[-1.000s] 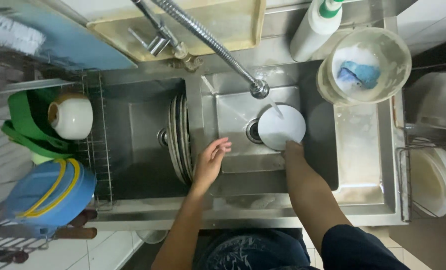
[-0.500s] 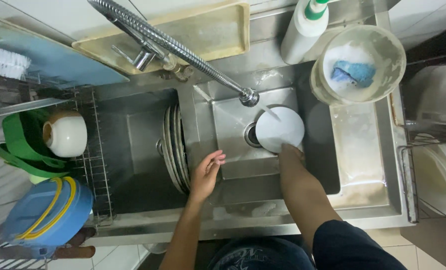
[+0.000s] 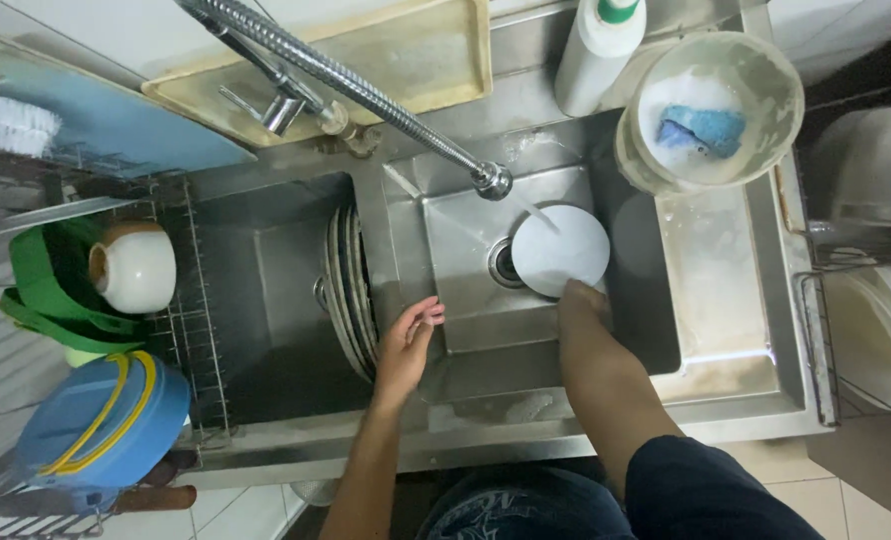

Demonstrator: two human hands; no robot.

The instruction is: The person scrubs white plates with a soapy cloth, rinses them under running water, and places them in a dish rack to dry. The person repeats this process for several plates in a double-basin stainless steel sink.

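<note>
Since the earlier frame, my left hand (image 3: 411, 340) has drifted toward the stacked plates (image 3: 351, 290), fingers loosely open. My right hand (image 3: 583, 303) grips the white plate (image 3: 560, 250) under the faucet (image 3: 492, 181) stream, above the drain (image 3: 502, 263).

Kitchen dishwashing station. Shown by: double steel sink (image 3: 726, 330), flexible spray faucet (image 3: 366, 90) running, plates stacked upright (image 3: 351, 295) in left basin, wire drying rack (image 3: 191, 300), soap bottle (image 3: 596, 45), tub of suds with blue sponge (image 3: 706, 130).
</note>
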